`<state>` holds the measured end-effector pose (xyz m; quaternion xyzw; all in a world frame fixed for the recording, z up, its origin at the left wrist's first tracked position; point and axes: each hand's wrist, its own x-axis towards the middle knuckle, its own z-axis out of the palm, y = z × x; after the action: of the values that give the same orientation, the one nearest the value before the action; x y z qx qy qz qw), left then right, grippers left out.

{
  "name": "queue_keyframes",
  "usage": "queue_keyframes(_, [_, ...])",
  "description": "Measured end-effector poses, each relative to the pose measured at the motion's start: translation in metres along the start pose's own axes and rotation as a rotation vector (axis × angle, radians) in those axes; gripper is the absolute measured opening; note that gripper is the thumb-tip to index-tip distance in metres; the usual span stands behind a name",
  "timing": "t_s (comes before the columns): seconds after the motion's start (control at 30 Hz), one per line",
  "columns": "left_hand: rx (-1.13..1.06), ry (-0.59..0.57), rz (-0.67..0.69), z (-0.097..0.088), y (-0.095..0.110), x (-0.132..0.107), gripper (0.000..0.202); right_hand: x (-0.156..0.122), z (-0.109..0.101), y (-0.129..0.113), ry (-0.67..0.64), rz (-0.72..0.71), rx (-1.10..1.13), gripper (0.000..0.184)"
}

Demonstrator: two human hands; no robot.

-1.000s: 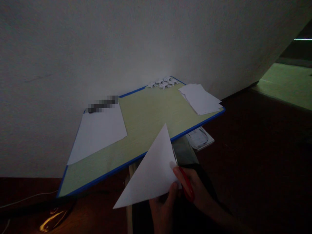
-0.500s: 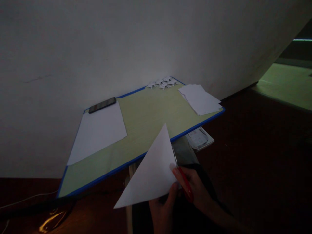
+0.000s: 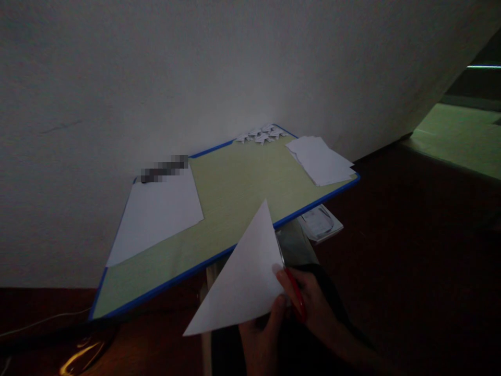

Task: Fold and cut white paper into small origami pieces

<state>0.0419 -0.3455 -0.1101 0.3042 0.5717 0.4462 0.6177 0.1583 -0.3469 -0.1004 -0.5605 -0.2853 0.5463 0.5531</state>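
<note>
Our left hand (image 3: pixel 261 334) pinches the paper (image 3: pixel 237 287) near five o'clock; our right hand (image 3: pixel 315 303), fingers curled, grips scissors (image 3: pixel 296 294) at three.

Sheet (image 3: pixel 235 282): paper, matt, smooth. Scissors (image 3: pixel 290 278): handle (image 3: pixel 300 302) plastic by look, smooth; blade (image 3: pixel 280 250) metal, with a shine. Left paper (image 3: pixel 156 219), right paper (image 3: pixel 323 163): matt, smooth. Paper bits (image 3: pixel 263 138): matt. Table (image 3: pixel 230 188): top smooth, low sheen; edging (image 3: pixel 317 202) looks like plastic. Wall (image 3: pixel 235 62): matt, slightly rough. Floor (image 3: pixel 410 250): too dark to tell.
</note>
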Motion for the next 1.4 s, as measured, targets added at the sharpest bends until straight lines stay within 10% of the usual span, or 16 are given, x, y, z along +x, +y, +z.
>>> queue_keyframes(0.43, [0.036, 0.015, 0.030, -0.004, -0.001, 0.004, 0.065, -0.001, -0.005, 0.007, 0.037, 0.090, -0.047, 0.068])
queue_keyframes(0.87, [0.008, 0.072, -0.039, -0.007, -0.006, 0.004, 0.068, 0.035, -0.015, -0.024, 0.363, -0.203, -0.037, 0.047])
queue_keyframes(1.4, [-0.121, 0.252, -0.124, -0.002, 0.006, 0.004, 0.056, 0.052, -0.009, -0.021, 0.434, -0.538, -0.200, 0.023])
